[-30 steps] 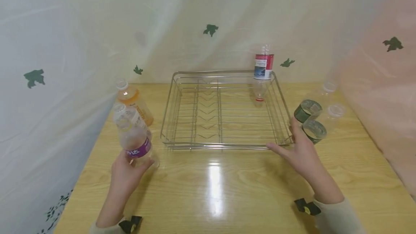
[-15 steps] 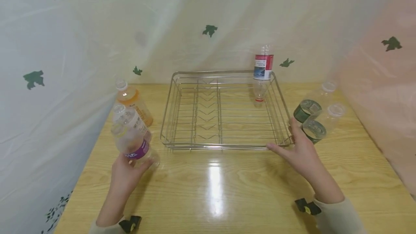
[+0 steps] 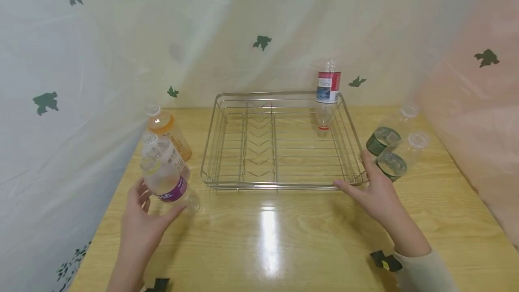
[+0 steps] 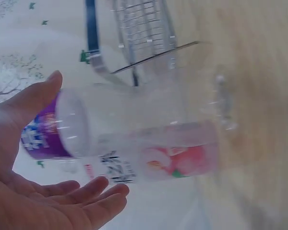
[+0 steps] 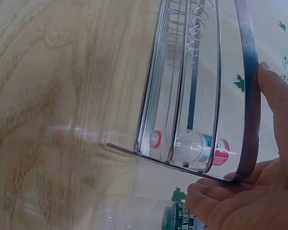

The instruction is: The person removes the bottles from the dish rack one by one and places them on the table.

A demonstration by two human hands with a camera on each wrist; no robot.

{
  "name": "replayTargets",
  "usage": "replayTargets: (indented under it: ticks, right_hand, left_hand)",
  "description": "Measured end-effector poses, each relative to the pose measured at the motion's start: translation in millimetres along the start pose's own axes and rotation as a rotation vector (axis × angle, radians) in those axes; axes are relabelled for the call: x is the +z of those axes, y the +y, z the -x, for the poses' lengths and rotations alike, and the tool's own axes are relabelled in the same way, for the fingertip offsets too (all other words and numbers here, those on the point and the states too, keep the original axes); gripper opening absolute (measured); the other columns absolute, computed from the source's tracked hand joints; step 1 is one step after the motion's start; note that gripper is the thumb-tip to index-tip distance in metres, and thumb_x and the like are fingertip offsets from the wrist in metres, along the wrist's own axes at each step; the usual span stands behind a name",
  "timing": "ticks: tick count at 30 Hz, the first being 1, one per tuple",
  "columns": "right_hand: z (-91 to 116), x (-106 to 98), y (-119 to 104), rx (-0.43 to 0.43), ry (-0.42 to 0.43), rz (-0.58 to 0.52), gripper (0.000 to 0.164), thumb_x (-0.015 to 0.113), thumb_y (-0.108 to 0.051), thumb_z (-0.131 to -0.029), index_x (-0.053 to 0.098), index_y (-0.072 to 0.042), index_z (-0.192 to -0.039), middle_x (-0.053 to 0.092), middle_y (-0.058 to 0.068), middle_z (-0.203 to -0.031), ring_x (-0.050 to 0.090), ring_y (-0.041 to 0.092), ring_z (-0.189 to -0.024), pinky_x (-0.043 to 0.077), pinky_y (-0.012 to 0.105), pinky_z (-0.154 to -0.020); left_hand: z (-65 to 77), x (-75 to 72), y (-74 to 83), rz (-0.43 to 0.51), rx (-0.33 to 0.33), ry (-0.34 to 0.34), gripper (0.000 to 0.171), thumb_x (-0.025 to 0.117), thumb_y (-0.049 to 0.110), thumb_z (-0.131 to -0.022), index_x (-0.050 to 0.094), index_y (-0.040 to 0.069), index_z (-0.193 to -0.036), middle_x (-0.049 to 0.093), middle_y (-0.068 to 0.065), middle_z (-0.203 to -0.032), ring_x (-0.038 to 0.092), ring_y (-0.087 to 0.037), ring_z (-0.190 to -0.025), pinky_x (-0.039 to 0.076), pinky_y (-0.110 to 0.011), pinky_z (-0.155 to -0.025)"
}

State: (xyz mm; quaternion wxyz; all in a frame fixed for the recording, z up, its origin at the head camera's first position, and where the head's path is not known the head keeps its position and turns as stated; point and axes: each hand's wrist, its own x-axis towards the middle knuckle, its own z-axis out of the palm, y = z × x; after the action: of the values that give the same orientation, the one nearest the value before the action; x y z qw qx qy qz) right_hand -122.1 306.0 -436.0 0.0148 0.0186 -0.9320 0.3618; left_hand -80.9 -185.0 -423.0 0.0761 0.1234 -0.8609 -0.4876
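Note:
A clear plastic bottle with a purple label (image 3: 173, 190) stands at the left of the table, with my left hand (image 3: 139, 226) around it. That hand's thumb lies near the bottle's near side, and in the left wrist view the fingers (image 4: 93, 203) spread apart from it. Directly behind stands a bottle with a peach picture (image 4: 180, 160), then an orange-banded bottle (image 3: 172, 136). My right hand (image 3: 375, 190) spans the near right corner of a wire dish rack (image 3: 265, 186), thumb at the front rim and fingers along the side.
An upside-down bottle with a red and white label (image 3: 328, 87) stands in the rack's back right corner. Two bottles with green labels (image 3: 383, 139) stand right of the rack, close to my right hand. A patterned sheet (image 3: 259, 21) hangs behind the wooden table (image 3: 308, 238).
My left hand has loosened from the purple-labelled bottle and shifted slightly left and toward me. That bottle now leans less across the one behind. My right hand stays at the rack.

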Motion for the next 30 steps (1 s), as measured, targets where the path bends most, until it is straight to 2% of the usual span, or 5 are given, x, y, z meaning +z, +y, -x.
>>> replayTargets:
  ticks: [9,13,19,25,30]
  right_hand:
    - [2,0,-1,0.008,0.009,0.016,0.115,0.072,-0.056,-0.091,-0.003,-0.006,-0.162,0.014,0.03,-0.162,0.02,0.056,-0.142,0.027,0.076,-0.106]
    - [2,1,-1,0.002,0.01,0.02,0.113,0.07,-0.056,-0.092,-0.004,-0.006,-0.162,0.013,0.03,-0.162,0.02,0.057,-0.142,0.027,0.076,-0.105]
    - [-1,0,-3,0.001,0.013,0.026,0.114,0.07,-0.056,-0.092,-0.005,-0.006,-0.162,0.013,0.03,-0.162,0.02,0.057,-0.142,0.027,0.076,-0.106]
    - [0,0,-3,0.01,0.01,0.028,0.116,0.07,-0.06,-0.091,-0.004,-0.006,-0.162,0.015,0.031,-0.162,0.021,0.056,-0.142,0.027,0.075,-0.106]
    - [1,0,-3,0.006,0.011,0.02,0.116,0.07,-0.059,-0.091,-0.004,-0.006,-0.162,0.015,0.032,-0.161,0.021,0.056,-0.143,0.027,0.074,-0.107]
  left_hand:
    - [8.7,-19.1,36.8,0.037,0.033,0.059,0.12,0.094,0.02,-0.076,0.013,0.018,-0.164,0.032,-0.011,-0.16,0.027,-0.027,-0.148,0.018,-0.042,-0.122]
    - [11.3,-24.1,52.6,0.013,0.087,0.109,0.12,0.095,0.018,-0.074,0.015,0.017,-0.163,0.03,-0.008,-0.162,0.021,-0.021,-0.15,0.014,-0.04,-0.123]
    - [9.2,-32.2,74.5,-0.018,0.187,0.176,0.115,0.095,0.012,-0.072,0.023,0.018,-0.162,0.035,-0.001,-0.16,0.024,-0.013,-0.148,0.017,-0.034,-0.122]
    - [4.7,-36.7,93.9,-0.046,0.2,0.157,0.111,0.093,0.026,-0.076,0.023,0.021,-0.162,0.034,0.004,-0.161,0.023,-0.016,-0.149,0.017,-0.045,-0.122]
    - [1.6,-38.8,106.3,-0.039,0.279,0.158,0.108,0.093,0.02,-0.077,0.025,0.02,-0.161,0.038,0.001,-0.158,0.028,-0.014,-0.147,0.018,-0.035,-0.122]
